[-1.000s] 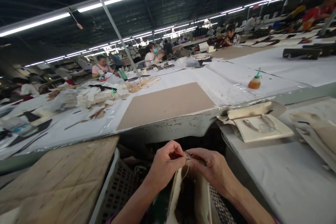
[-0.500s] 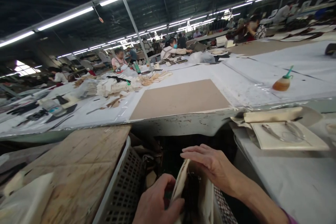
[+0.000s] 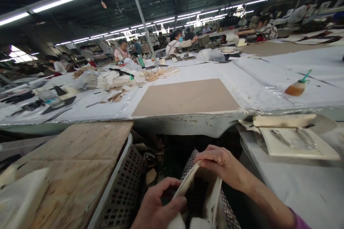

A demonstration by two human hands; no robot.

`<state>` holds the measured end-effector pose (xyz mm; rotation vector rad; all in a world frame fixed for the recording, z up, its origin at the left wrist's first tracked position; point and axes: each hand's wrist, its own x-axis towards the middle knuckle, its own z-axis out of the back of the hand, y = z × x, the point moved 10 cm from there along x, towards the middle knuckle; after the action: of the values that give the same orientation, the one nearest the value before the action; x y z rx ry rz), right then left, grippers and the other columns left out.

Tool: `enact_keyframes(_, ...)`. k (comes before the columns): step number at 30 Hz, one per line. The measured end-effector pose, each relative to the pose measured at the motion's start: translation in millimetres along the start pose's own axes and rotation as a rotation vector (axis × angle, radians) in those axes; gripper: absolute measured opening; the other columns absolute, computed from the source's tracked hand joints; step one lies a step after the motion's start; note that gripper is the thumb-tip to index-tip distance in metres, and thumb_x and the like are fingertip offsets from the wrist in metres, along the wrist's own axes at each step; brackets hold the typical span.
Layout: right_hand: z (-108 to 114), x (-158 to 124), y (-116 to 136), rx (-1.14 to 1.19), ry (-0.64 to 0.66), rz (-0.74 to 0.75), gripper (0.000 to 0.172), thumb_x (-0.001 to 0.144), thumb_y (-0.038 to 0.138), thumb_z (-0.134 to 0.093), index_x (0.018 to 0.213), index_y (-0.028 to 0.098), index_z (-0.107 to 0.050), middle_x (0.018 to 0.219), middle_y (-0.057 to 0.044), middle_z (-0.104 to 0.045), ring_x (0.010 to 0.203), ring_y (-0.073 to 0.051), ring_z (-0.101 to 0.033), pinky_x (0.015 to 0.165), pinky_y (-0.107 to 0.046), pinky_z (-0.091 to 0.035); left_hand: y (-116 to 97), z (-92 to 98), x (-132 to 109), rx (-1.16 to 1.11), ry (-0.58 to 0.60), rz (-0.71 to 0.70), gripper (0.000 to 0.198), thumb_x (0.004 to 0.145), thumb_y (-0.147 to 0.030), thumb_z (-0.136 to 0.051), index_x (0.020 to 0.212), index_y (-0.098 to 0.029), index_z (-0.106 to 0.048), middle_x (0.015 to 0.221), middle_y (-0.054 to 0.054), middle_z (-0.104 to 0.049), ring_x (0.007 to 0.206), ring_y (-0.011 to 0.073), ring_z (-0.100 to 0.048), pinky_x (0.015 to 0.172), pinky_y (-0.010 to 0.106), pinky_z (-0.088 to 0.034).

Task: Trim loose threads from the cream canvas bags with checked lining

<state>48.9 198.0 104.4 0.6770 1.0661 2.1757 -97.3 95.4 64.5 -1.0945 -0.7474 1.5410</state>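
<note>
The person sat low at a gap between benches, both hands working on a cream fabric bag with a dark lining [image 3: 206,200] held in the lap, just below the edge of the long white plastic-covered worktop [image 3: 242,86]. The right hand [image 3: 224,166] had its grip closed over the bag's upper rim, fingers curled around the cream edge and lifting it. The left hand [image 3: 158,205] was clamped on the near side of the same bag, thumb pressed against the outside of the cloth and fingers tucked toward the opening. Between them the mouth of the bag stood open, showing the dark inside. A black-and-white checked cloth [image 3: 228,214] lay under the bag.

To the left, a white perforated plastic crate [image 3: 120,193] stood just beside the left hand, topped by a scuffed plywood board [image 3: 75,164]. To the right, a cream flat panel with metal tweezers lying on it [image 3: 292,143] rested on a grey side table. On the worktop beyond lay a bare brown cardboard sheet [image 3: 185,97], and farther right an amber squeeze bottle with a green nozzle [image 3: 297,86]. Other workers sat at the far benches.
</note>
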Motion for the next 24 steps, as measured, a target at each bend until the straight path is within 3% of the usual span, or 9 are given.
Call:
enact_keyframes(8,-5.3,1.7,-14.7,0.116,0.011,-0.092,0.020,0.094,0.029,-0.058,0.088,0.025,-0.076,0.079,0.000,-0.064,0.079,-0.016,-0.058,0.074,-0.026,-0.044,17.2,-1.5,6.8,-0.116,0.035,0.090,0.035,0.081,-0.047,-0.064,0.096,-0.017,-0.073,0.073,0.001,-0.069,0.062,0.0136,-0.056,0.054,0.022,-0.039)
enact_keyframes(13,-8.0,0.4,-13.5,0.100,-0.016,-0.103,0.019,0.094,0.026,-0.058,0.090,0.025,-0.076,0.079,0.000,-0.065,0.079,-0.016,-0.059,0.073,-0.026,-0.044,2.5,6.7,10.3,0.161,-0.068,-0.043,0.031,0.087,-0.046,-0.058,0.088,-0.021,-0.075,0.082,0.001,-0.072,0.077,0.0170,-0.063,0.068,0.022,-0.046)
enact_keyframes(17,-8.3,0.6,-12.2,0.049,-0.039,-0.104,0.018,0.094,0.024,-0.058,0.090,0.026,-0.076,0.079,0.000,-0.065,0.078,-0.016,-0.060,0.072,-0.026,-0.043,-13.6,8.5,10.8,0.269,-0.099,-0.179,0.028,0.094,-0.040,-0.049,0.104,-0.026,-0.071,0.098,-0.001,-0.075,0.086,0.0158,-0.067,0.078,0.021,-0.047)
enact_keyframes(24,-9.3,0.6,-0.7,-0.027,-0.070,-0.079,0.017,0.093,0.022,-0.060,0.088,0.026,-0.076,0.076,0.000,-0.066,0.077,-0.016,-0.060,0.071,-0.026,-0.043,-46.5,-10.1,22.2,0.760,0.012,-0.340,0.032,0.100,-0.026,-0.037,0.094,-0.021,-0.068,0.085,0.001,-0.074,0.075,0.0175,-0.069,0.067,0.026,-0.048)
